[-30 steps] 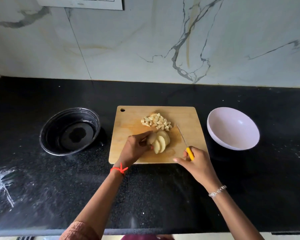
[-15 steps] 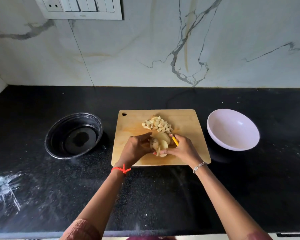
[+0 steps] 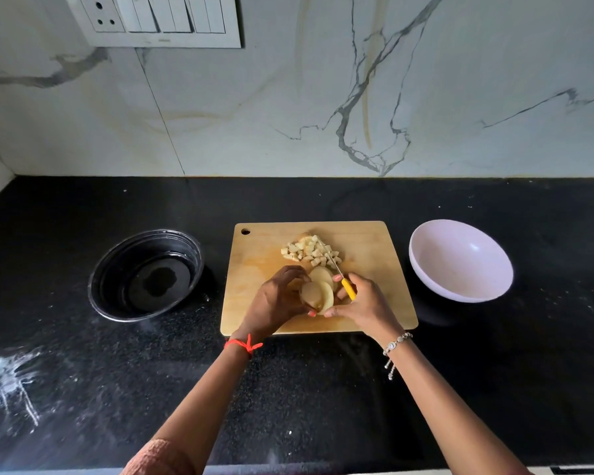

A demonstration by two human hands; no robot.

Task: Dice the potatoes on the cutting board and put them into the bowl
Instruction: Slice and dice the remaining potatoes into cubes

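My right hand (image 3: 364,305) has come in from the lower right of the cutting board (image 3: 374,241), fingers curled round the yellow-handled knife (image 3: 349,290). It has joined my left hand (image 3: 276,299), which grips the potato slices (image 3: 318,293) mid-board, so I judge I'm squaring them for dicing. The slices overlap in a short row running up-frame toward the diced pile (image 3: 309,252), cut faces tilted toward me; the white bowl (image 3: 460,265) at right holds nothing.

Left wrist — red thread (image 3: 244,345); right — silver bracelet (image 3: 396,341); pink sleeve (image 3: 156,457).
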